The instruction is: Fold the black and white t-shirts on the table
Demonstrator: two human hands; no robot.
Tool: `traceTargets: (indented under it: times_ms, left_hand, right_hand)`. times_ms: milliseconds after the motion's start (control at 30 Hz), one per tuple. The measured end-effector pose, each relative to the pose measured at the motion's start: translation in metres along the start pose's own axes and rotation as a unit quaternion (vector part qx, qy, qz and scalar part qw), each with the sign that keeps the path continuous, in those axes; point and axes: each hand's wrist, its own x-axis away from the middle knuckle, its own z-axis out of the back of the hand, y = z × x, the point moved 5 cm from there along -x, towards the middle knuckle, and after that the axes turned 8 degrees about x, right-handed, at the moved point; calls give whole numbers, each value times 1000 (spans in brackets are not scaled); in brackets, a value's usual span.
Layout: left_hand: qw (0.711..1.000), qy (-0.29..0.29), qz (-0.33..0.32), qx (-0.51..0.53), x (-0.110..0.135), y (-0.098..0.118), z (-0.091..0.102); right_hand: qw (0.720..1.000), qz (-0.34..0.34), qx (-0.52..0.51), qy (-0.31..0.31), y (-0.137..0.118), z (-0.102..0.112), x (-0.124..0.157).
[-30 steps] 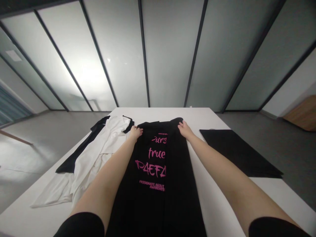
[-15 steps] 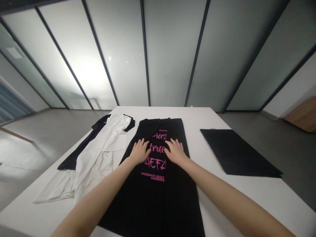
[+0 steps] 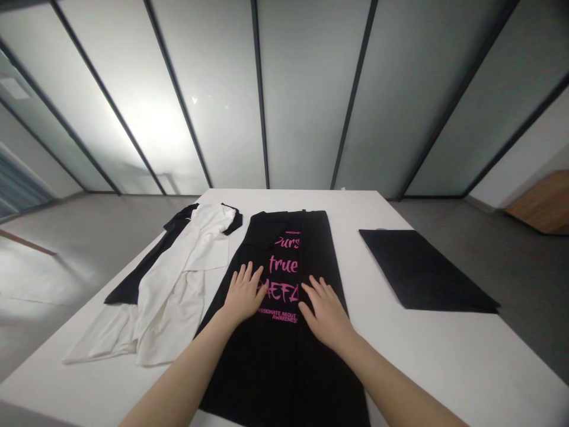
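A black T-shirt [image 3: 275,362] with pink lettering lies lengthwise before me, its sides folded in so the print is partly cut off. My left hand [image 3: 243,293] rests on its left side, fingers spread, by the large pink letters. On the right side, past the end of the print, my right hand [image 3: 326,311] is open with the palm down. Neither hand grips the cloth.
The white table [image 3: 395,367] carries everything. To the left, a crumpled white shirt [image 3: 178,296] lies partly over a black shirt [image 3: 133,281]. A flat folded black garment [image 3: 422,273] lies to the right. Frosted glass panels [image 3: 306,101] stand beyond the table.
Both hands have slid down the black T-shirt towards me, from beside the middle pink words to the lower lettering. The shirt has stayed in place.
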Motion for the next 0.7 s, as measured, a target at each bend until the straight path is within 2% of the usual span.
traceTargets:
  times_ms: [700]
  left_hand:
    - [1000,12,-10,7,0,-5,-4]
  right_hand:
    - [999,5,45,-19,-6,4,2]
